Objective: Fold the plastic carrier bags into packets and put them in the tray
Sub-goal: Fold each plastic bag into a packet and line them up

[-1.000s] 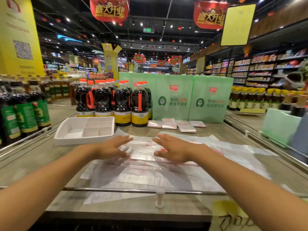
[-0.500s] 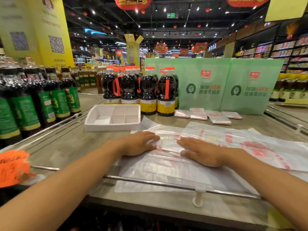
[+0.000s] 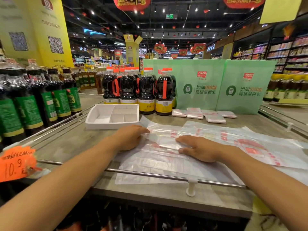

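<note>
A clear plastic carrier bag with red print lies flat on the wooden shelf top in front of me, folded into a long band. My left hand is at the band's left end, fingertips curled on the lifted edge, pinching it. My right hand lies flat on the middle of the band, fingers straight and pointing left. The white compartment tray stands just behind my left hand with nothing in it. Several folded bag packets lie in a row at the back. More flat bags spread to the right.
Dark soy sauce bottles stand behind the tray, and green-labelled bottles line the left side. Green cartons wall off the back. A metal rail runs along the front edge, over the bag. An orange price tag hangs at the left.
Both hands slid left along the bag, smoothing it. My left hand has reached the band's left end and its fingertips now curl on the edge. The view has turned left.
</note>
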The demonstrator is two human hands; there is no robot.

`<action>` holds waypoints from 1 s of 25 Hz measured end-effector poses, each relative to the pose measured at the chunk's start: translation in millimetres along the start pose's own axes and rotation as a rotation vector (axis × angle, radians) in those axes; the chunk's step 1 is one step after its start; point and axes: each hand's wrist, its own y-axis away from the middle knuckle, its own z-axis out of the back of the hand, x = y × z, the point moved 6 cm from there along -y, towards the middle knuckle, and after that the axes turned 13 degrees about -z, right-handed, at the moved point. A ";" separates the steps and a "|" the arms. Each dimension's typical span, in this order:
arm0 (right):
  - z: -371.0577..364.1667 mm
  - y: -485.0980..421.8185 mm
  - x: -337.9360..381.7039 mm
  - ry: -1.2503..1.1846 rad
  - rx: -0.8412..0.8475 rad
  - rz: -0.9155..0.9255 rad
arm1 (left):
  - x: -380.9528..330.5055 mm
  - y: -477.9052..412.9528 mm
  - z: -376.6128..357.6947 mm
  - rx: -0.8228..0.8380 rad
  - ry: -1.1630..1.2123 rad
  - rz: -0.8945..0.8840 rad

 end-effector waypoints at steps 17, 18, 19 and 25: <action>-3.4 22.5 -46.7 0.094 0.059 -0.142 | -19.9 -33.3 39.0 -0.242 0.237 0.036; -3.2 22.8 -46.4 0.097 0.057 -0.141 | -25.7 -40.0 40.5 -0.225 0.251 0.013; -2.8 23.3 -46.6 0.098 0.059 -0.140 | -31.8 -46.0 40.2 -0.210 0.262 -0.006; -2.8 22.7 -47.9 0.051 0.051 -0.150 | -64.6 -63.1 7.3 -0.137 0.238 -0.117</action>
